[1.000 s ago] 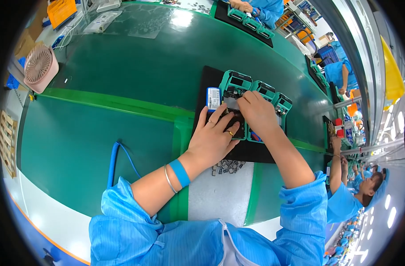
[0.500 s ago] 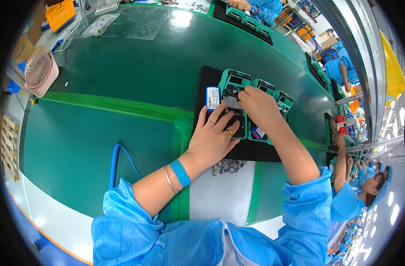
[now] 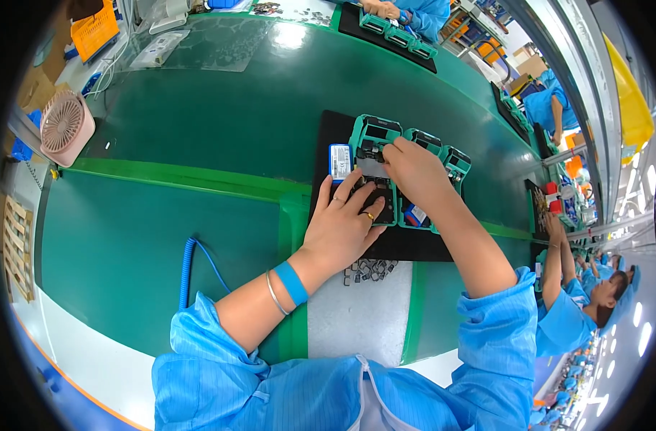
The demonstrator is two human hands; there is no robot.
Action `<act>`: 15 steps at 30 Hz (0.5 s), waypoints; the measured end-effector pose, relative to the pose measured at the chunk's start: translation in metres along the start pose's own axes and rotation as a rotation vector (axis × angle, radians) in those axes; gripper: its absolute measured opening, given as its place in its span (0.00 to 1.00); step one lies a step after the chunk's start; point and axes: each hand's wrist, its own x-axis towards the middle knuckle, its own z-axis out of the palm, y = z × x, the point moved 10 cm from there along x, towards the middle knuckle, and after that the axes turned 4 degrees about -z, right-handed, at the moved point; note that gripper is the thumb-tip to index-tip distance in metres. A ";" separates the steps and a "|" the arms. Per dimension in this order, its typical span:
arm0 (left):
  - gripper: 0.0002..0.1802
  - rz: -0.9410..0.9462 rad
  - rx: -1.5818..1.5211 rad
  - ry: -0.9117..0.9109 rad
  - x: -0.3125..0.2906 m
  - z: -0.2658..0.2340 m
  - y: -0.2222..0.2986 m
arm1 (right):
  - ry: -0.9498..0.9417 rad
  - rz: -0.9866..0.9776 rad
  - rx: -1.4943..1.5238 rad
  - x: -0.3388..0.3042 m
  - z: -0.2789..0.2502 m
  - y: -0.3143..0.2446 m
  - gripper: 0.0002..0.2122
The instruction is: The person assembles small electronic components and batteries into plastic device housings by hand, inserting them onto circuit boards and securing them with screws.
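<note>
Three green-and-black device housings lie side by side on a black mat (image 3: 329, 129). My left hand (image 3: 341, 226) rests with fingers spread over the lower part of the leftmost housing (image 3: 377, 121). My right hand (image 3: 417, 174) pinches at that housing's right inner edge, beside a grey flat piece (image 3: 371, 167); whatever is between its fingertips is hidden. A blue battery pack (image 3: 340, 162) with a white label sits just left of this housing. Partly behind my right hand are the middle housing (image 3: 424, 136), with a blue-and-red part (image 3: 417, 214) low in it, and the right housing (image 3: 458, 155).
Several small metal pieces (image 3: 371, 271) lie below the mat. A blue coiled cord (image 3: 185, 271) hangs near my left forearm. A pink fan (image 3: 67, 129) stands at far left. Across the bench, a co-worker's hands (image 3: 380, 9) are at similar housings (image 3: 399, 34); another person works at right.
The view has shifted slightly. Both my hands keep nearly the same places on the leftmost housing. The co-worker at right has brought their hands together.
</note>
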 end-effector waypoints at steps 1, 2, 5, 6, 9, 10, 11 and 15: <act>0.22 0.000 0.002 0.002 0.001 -0.002 0.001 | -0.027 0.031 -0.039 0.001 0.004 0.002 0.06; 0.22 0.002 0.005 0.003 0.001 -0.003 0.003 | -0.054 0.064 -0.078 0.001 0.007 0.005 0.09; 0.22 0.009 -0.002 0.013 0.002 -0.002 0.005 | -0.037 0.096 -0.104 0.001 0.004 0.005 0.09; 0.23 0.008 -0.003 0.027 0.002 -0.003 0.002 | -0.008 0.117 -0.096 0.000 0.001 0.003 0.07; 0.23 -0.001 -0.010 0.005 0.003 -0.002 0.002 | 0.170 0.254 0.178 -0.030 -0.033 -0.001 0.05; 0.24 -0.004 -0.012 0.000 0.003 -0.002 0.002 | 0.224 0.304 0.323 -0.047 -0.040 -0.003 0.05; 0.25 -0.008 -0.014 -0.006 0.004 -0.002 0.001 | 0.243 0.325 0.404 -0.063 -0.046 -0.011 0.04; 0.31 0.089 0.047 0.014 0.016 -0.010 0.015 | 0.148 0.461 0.657 -0.149 -0.030 -0.044 0.03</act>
